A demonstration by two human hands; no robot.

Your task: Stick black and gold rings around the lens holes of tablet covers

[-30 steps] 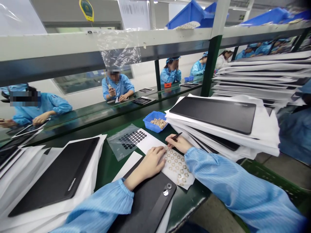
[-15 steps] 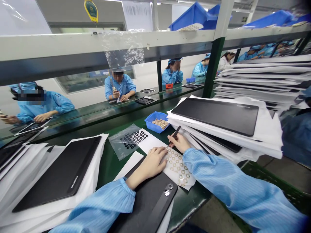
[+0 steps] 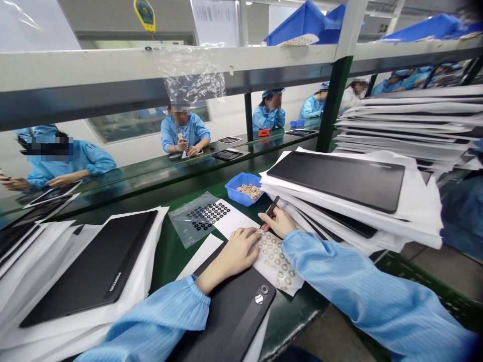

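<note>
One ring sheet (image 3: 279,265) lies under flat, released left fingers (image 3: 250,237), while right fingers (image 3: 269,224) just beside pinch a black tool (image 3: 272,205).

Head camera looks forward-down (from close) at left hand (image 3: 236,254) on bench (image 3: 169,261).

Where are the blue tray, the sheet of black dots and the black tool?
blue tray (image 3: 234,193), head view, front wall.
sheet of black dots (image 3: 217,211), head view, middle of dot rows.
black tool (image 3: 272,206), head view, mid shaft.
</note>
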